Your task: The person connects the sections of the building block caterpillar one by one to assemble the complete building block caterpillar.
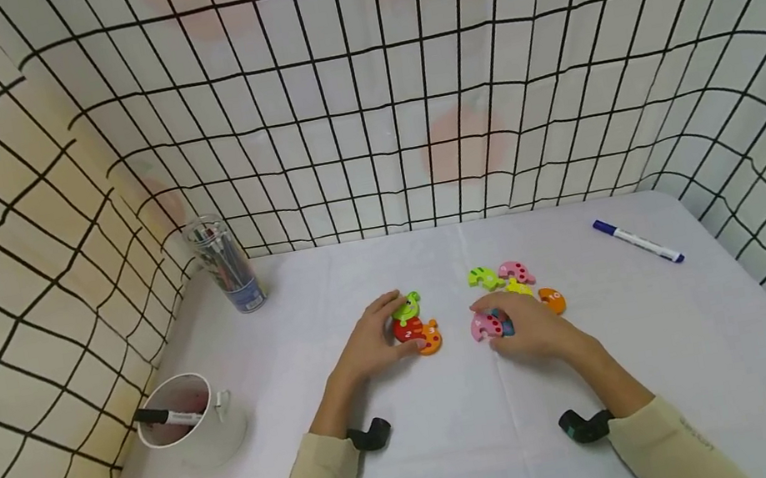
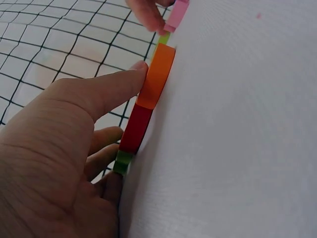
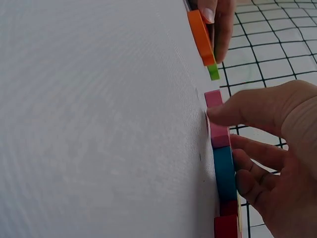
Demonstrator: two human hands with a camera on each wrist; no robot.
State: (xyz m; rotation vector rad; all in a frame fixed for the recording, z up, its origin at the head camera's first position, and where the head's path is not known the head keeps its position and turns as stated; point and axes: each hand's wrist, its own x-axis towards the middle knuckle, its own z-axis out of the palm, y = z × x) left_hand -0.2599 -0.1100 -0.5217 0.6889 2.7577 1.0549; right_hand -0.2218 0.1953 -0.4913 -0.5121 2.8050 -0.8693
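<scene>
Curled around a small group of flat, painted puzzle pieces is my left hand (image 1: 370,342). The group holds a green piece with an eye (image 1: 408,307), a red piece (image 1: 407,329) and an orange dotted piece (image 1: 431,338); the thumb presses on the orange one. My right hand (image 1: 530,324) pinches a pink dotted piece (image 1: 485,327) with its thumb on the near side, as the right wrist view shows. A blue piece (image 3: 225,172) lies against the pink one, partly under the fingers, with a red piece (image 3: 226,227) beyond it.
Behind the right hand lie a green striped piece (image 1: 484,279), another pink piece (image 1: 516,272), a yellow piece (image 1: 517,288) and an orange piece (image 1: 553,300). A marker (image 1: 638,241) lies at right. A pen jar (image 1: 226,265) and white bucket (image 1: 207,438) stand left. Black mesh surrounds the table.
</scene>
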